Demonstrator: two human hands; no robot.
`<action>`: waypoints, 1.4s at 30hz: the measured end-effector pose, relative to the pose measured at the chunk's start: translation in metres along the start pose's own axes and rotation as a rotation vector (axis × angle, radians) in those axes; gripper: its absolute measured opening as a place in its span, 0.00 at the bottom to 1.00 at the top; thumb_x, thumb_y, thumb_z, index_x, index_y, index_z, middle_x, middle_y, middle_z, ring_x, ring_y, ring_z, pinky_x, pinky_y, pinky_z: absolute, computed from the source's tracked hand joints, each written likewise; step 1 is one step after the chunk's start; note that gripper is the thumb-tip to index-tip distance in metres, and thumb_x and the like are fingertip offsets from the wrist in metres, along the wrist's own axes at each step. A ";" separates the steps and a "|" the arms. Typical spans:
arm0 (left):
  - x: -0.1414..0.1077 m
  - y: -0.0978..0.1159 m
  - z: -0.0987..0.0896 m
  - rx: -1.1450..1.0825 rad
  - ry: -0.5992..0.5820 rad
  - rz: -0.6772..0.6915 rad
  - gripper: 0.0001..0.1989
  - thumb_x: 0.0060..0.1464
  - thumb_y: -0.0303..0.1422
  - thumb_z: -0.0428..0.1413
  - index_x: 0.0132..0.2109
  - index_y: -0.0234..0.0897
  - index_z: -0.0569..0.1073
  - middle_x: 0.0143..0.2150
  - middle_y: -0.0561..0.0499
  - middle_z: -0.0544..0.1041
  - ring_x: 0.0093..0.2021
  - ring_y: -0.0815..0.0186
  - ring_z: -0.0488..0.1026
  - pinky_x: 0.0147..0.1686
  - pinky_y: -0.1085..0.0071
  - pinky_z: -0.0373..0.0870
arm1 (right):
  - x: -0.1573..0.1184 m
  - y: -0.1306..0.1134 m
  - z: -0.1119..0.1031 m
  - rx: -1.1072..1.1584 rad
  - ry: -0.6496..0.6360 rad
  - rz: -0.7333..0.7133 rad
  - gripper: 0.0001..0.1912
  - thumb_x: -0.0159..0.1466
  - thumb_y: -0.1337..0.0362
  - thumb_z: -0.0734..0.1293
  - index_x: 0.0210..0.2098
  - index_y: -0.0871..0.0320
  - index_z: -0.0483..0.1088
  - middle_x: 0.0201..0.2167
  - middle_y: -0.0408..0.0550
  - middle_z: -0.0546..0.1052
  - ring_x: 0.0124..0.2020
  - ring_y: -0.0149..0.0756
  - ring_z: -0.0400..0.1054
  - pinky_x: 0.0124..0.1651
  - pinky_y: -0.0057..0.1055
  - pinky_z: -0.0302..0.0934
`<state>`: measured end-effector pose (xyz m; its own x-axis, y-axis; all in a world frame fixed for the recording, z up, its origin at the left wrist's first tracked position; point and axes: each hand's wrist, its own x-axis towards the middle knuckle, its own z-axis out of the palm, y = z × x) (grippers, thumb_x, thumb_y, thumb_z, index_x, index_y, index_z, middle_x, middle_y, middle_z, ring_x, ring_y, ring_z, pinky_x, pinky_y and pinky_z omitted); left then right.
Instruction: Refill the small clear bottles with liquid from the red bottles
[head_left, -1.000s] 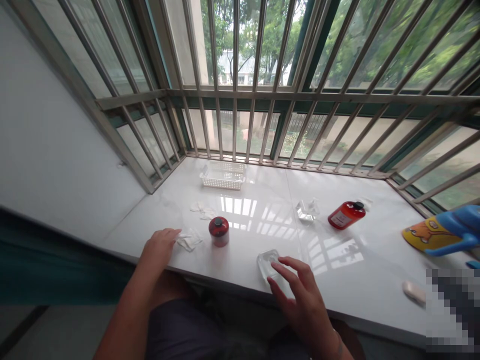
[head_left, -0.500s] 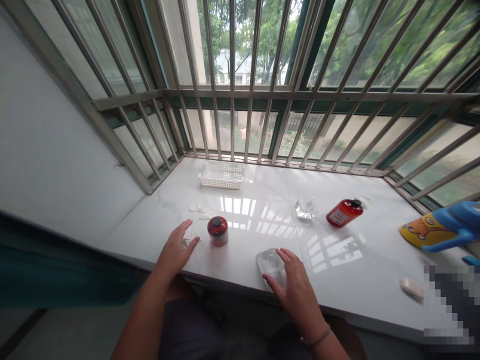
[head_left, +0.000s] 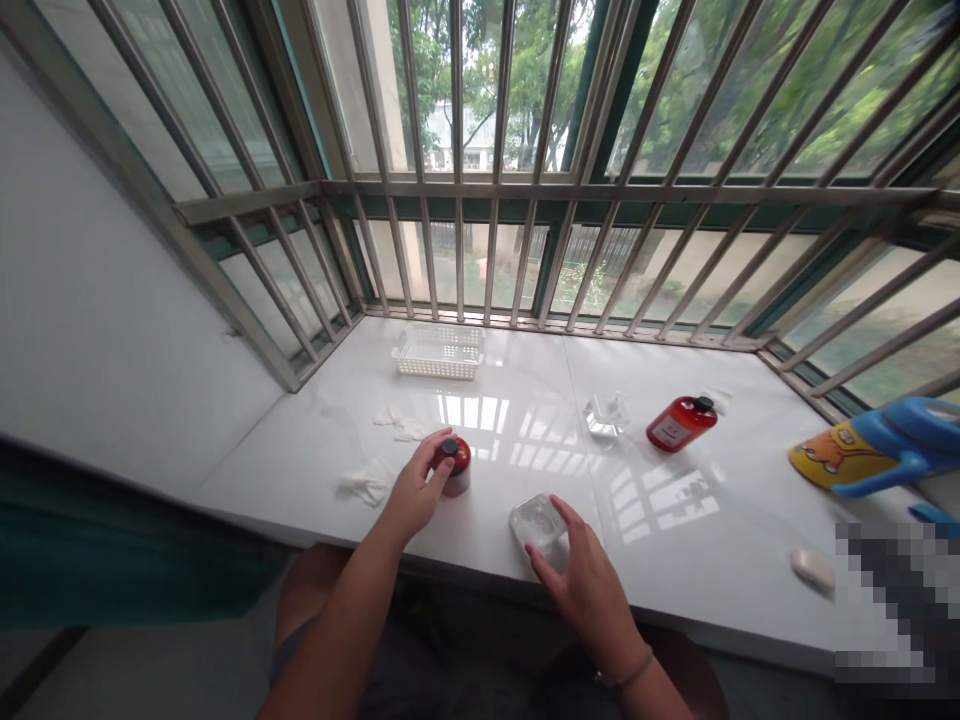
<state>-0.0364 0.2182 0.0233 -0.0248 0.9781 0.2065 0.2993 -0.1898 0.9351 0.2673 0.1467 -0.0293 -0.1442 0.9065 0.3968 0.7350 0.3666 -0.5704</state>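
Note:
My left hand [head_left: 418,487] is closed around the upper left side of a small red bottle [head_left: 457,482] with a black cap, which stands upright on the white counter. To its right, my right hand [head_left: 585,550] has its thumb and fingers on the right side and near corner of a clear plastic box [head_left: 535,520]. That box rests near the counter's front edge; what it contains is hard to make out. Crumpled white gloves or tissue [head_left: 366,487] lie left of the bottle, and more thin white pieces [head_left: 401,425] lie behind it.
A white perforated basket [head_left: 436,370] stands by the barred window. Farther right are another clear container [head_left: 604,418], a red bottle lying tilted [head_left: 681,424], a blue and yellow jug [head_left: 870,445] and a pale soap-like bar [head_left: 812,570]. The counter's front edge [head_left: 480,572] runs close to me.
My left hand has moved right from the white crumpled pieces and taken hold of the red bottle, which has shifted slightly right. My right hand has stayed at the clear box.

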 end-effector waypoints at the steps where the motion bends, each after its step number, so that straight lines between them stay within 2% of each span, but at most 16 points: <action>1: -0.001 0.002 0.004 -0.008 -0.013 0.008 0.19 0.72 0.42 0.56 0.65 0.44 0.75 0.74 0.43 0.71 0.75 0.52 0.66 0.76 0.51 0.59 | -0.001 0.001 0.000 0.008 0.003 0.009 0.36 0.74 0.48 0.69 0.75 0.51 0.56 0.65 0.60 0.75 0.63 0.56 0.75 0.62 0.57 0.75; 7: -0.004 0.007 0.017 -0.027 -0.029 0.016 0.16 0.72 0.40 0.55 0.62 0.44 0.74 0.71 0.42 0.72 0.71 0.52 0.70 0.73 0.52 0.64 | -0.005 0.003 -0.004 0.008 0.022 0.077 0.36 0.74 0.49 0.69 0.75 0.50 0.55 0.66 0.59 0.74 0.65 0.55 0.73 0.64 0.56 0.73; 13: 0.005 0.012 0.015 0.022 -0.086 0.051 0.19 0.72 0.39 0.53 0.66 0.45 0.73 0.69 0.43 0.73 0.71 0.53 0.69 0.75 0.51 0.61 | -0.003 0.003 -0.004 -0.018 0.039 0.037 0.35 0.74 0.50 0.69 0.74 0.52 0.56 0.63 0.58 0.76 0.63 0.55 0.75 0.63 0.55 0.74; 16: 0.006 0.012 0.015 0.014 -0.079 0.065 0.17 0.71 0.39 0.54 0.63 0.44 0.75 0.68 0.42 0.73 0.70 0.51 0.69 0.74 0.50 0.62 | -0.003 0.001 -0.004 -0.024 0.048 0.020 0.35 0.74 0.51 0.68 0.74 0.52 0.55 0.63 0.58 0.76 0.62 0.55 0.75 0.62 0.56 0.74; 20: 0.004 0.013 0.019 -0.093 -0.078 -0.034 0.16 0.71 0.42 0.56 0.59 0.43 0.75 0.70 0.42 0.72 0.69 0.51 0.72 0.69 0.48 0.71 | -0.003 0.000 -0.004 -0.026 0.071 0.013 0.34 0.74 0.51 0.68 0.74 0.51 0.56 0.62 0.58 0.77 0.61 0.55 0.76 0.61 0.56 0.75; 24: 0.004 0.013 0.024 -0.244 -0.006 -0.115 0.15 0.66 0.43 0.62 0.51 0.41 0.70 0.70 0.39 0.73 0.65 0.52 0.76 0.63 0.49 0.76 | -0.002 -0.001 -0.004 -0.020 0.075 0.008 0.34 0.74 0.51 0.68 0.74 0.52 0.56 0.62 0.59 0.77 0.61 0.55 0.76 0.61 0.55 0.75; 29: 0.007 0.017 0.023 -0.221 -0.029 -0.113 0.22 0.63 0.43 0.64 0.60 0.44 0.70 0.69 0.40 0.74 0.67 0.52 0.75 0.69 0.46 0.70 | -0.003 0.000 -0.003 -0.013 0.053 0.023 0.34 0.74 0.53 0.68 0.74 0.51 0.55 0.63 0.58 0.76 0.62 0.54 0.74 0.62 0.56 0.74; 33: 0.008 0.019 0.022 -0.255 -0.030 -0.134 0.19 0.62 0.44 0.65 0.53 0.41 0.71 0.69 0.38 0.74 0.66 0.51 0.76 0.66 0.47 0.74 | -0.004 0.001 -0.003 -0.011 0.047 0.030 0.34 0.74 0.53 0.68 0.75 0.50 0.55 0.64 0.57 0.76 0.63 0.54 0.74 0.63 0.56 0.74; 35: 0.008 0.019 0.022 -0.289 -0.002 -0.152 0.21 0.61 0.44 0.66 0.54 0.42 0.69 0.69 0.38 0.75 0.64 0.51 0.77 0.64 0.48 0.75 | -0.005 0.001 -0.003 -0.010 0.042 0.033 0.34 0.74 0.54 0.68 0.74 0.50 0.55 0.64 0.57 0.75 0.63 0.54 0.74 0.63 0.55 0.73; 38: 0.009 0.018 0.022 -0.258 -0.032 -0.159 0.23 0.60 0.43 0.67 0.57 0.42 0.71 0.69 0.39 0.74 0.66 0.51 0.76 0.67 0.48 0.72 | -0.005 0.002 -0.001 -0.005 0.038 0.031 0.34 0.74 0.54 0.68 0.75 0.51 0.54 0.65 0.58 0.75 0.64 0.54 0.73 0.64 0.56 0.73; 42: 0.010 0.017 0.023 -0.311 -0.010 -0.163 0.20 0.59 0.43 0.68 0.50 0.42 0.71 0.68 0.39 0.75 0.66 0.50 0.76 0.65 0.48 0.75 | -0.005 0.003 0.000 -0.001 0.038 0.032 0.33 0.75 0.53 0.67 0.74 0.50 0.54 0.65 0.58 0.75 0.64 0.55 0.72 0.65 0.56 0.72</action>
<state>-0.0100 0.2268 0.0350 -0.0386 0.9982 0.0455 -0.0128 -0.0460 0.9989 0.2706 0.1430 -0.0331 -0.0953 0.9092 0.4053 0.7396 0.3372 -0.5825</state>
